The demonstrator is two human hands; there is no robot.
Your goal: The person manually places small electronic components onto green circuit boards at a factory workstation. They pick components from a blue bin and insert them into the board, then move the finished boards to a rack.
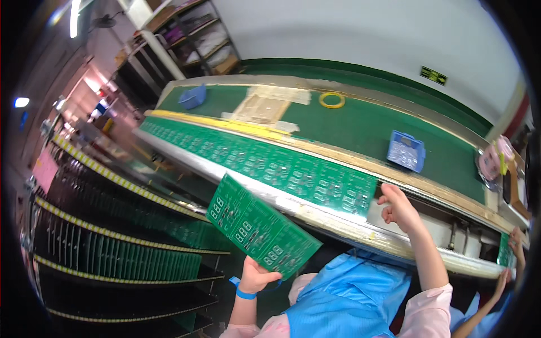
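Observation:
My left hand grips the lower edge of a green circuit board panel, thumb across its corner. The panel is tilted in front of the bench and bears several groups of white display outlines. A long row of similar green circuit boards lies along a metal-edged conveyor track. My right hand hovers by the right end of that row, fingers apart and partly bent, nothing visible in them. Whether its fingertips touch the last board I cannot tell.
At my left stands a rack with several boards upright in its tiers. On the green bench top lie two blue bins, a yellow tape ring and a cardboard piece. Another person's hands hold a board at far right.

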